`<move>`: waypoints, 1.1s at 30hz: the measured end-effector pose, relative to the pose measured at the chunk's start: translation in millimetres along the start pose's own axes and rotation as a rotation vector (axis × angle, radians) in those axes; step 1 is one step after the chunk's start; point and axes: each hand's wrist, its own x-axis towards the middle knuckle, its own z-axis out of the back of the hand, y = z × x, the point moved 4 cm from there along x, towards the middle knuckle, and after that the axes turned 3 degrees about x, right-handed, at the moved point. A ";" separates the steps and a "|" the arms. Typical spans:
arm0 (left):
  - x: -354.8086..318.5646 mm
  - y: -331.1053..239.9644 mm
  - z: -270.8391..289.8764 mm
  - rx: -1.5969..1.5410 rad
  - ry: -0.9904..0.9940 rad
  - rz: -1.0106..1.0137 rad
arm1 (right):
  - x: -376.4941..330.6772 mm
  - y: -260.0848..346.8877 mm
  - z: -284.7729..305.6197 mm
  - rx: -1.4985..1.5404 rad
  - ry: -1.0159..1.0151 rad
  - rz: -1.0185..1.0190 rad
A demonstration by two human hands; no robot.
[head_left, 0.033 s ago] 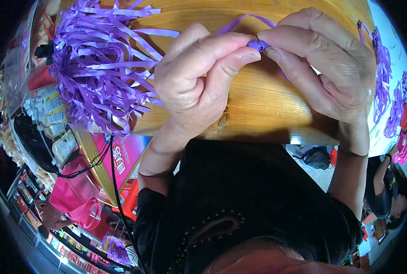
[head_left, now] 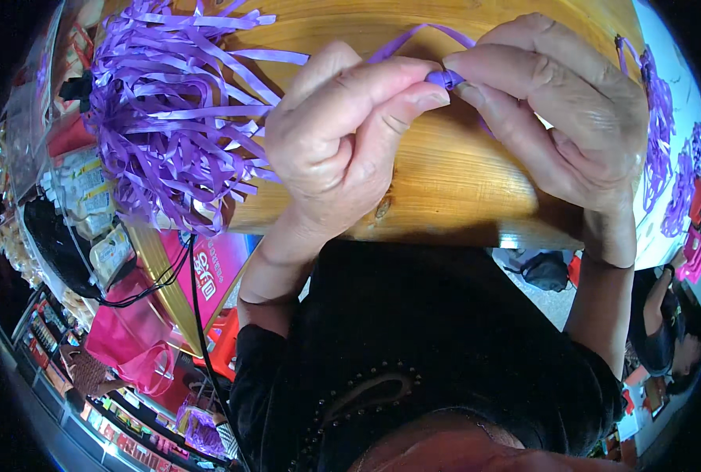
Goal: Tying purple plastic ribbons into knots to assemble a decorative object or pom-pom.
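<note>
While the upper left of the frame is filled by a loose heap of shiny purple ribbon strips, its free ends are spread right up to the bare left hand; a strip could be snagged, and the heap dragged over the glossy yellow-brown wooden table, if that hand is swung left. At upper centre, the left thumb and forefinger are pressed together on the narrow purple satin ribbon, at the left end of a small twisted part; whether a finished knot has been formed cannot be told. If that pinch is relaxed, the twist could be undone, slick satin probably being held by pressure alone. Above the fingertips a length of it is arched, and could be kinked by uneven pulling. At upper right, the ribbon is also clamped between thumb and forefinger of the bare right hand, exact contact partly hidden; by too hard a tug there, it could be pulled from the left pinch. Near the far right edge, long purple ribbon bundles are seen. Against the earlier frame, no clear change can be made out: heap, both pinches, twist, bundles all placed the same.
</note>
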 end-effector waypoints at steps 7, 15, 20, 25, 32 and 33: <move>2.6 -9.1 2.1 0.121 0.149 0.004 | -4.7 -8.6 -1.2 0.114 -0.021 -0.016; -4.7 3.5 5.2 -0.062 0.081 0.136 | 6.7 -15.0 1.1 0.367 0.170 -0.096; -4.1 4.8 2.4 -0.135 0.046 0.171 | 6.5 -8.7 3.2 0.355 0.114 -0.206; -1.1 2.0 4.9 -0.075 0.069 0.190 | 7.1 -9.3 4.1 0.396 0.115 -0.249; 1.7 1.9 4.1 -0.054 0.091 0.189 | 16.3 -5.2 11.7 0.442 0.157 -0.493; 3.8 1.6 1.0 -0.085 0.088 0.179 | 16.7 -6.0 14.7 0.436 0.210 -0.637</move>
